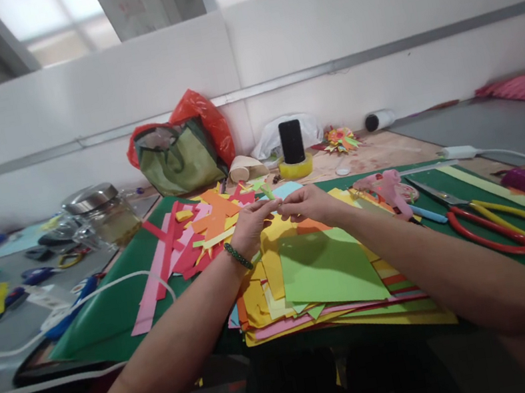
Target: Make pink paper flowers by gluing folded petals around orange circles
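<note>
Pinching underway | small scrap (275, 205), seemingly paper, gripped between left hand (250, 226) and right hand (309, 203) | strips (171, 253) cut | sheets (326, 266) uncut | scissors (501, 225) laid aside

green cutting mat (109, 305), light green top sheet (328, 266), red-and-yellow scissors (501, 225), pink glue gun (388, 191)

Scissors (455, 210), glue gun (388, 189), jar (104, 217)

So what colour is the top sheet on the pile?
Light green. The sheet shows plainly in the head view.
</note>
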The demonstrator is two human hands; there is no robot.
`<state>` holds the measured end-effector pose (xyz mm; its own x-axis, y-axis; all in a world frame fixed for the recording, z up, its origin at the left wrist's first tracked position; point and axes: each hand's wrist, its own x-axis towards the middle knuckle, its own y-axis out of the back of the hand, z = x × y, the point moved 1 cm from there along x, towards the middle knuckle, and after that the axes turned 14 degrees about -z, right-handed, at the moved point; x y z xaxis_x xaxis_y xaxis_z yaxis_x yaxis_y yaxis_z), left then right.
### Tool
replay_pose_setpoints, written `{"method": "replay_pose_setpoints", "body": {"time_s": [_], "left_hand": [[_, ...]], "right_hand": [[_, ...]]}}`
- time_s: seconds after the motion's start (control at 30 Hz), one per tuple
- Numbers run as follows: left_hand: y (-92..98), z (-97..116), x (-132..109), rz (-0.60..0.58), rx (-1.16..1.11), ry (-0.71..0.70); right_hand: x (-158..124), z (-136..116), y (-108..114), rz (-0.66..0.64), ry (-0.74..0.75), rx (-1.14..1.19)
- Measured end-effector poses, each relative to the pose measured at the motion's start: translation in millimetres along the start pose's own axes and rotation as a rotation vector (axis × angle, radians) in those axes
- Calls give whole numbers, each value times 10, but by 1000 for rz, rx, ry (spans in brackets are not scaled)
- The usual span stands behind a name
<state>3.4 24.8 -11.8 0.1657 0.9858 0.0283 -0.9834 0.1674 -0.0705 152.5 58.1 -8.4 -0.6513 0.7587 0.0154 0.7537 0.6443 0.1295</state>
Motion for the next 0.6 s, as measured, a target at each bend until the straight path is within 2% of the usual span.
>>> {"method": "replay_pose_setpoints", "body": {"time_s": [0.37, 0.6], "left_hand": [[32, 20, 7, 3, 71, -80], [29, 11, 13, -4, 86, -78]], "right_hand": [[-42, -63, 20, -12, -62, -19], [-16, -29, 13, 2, 0, -24]]}}
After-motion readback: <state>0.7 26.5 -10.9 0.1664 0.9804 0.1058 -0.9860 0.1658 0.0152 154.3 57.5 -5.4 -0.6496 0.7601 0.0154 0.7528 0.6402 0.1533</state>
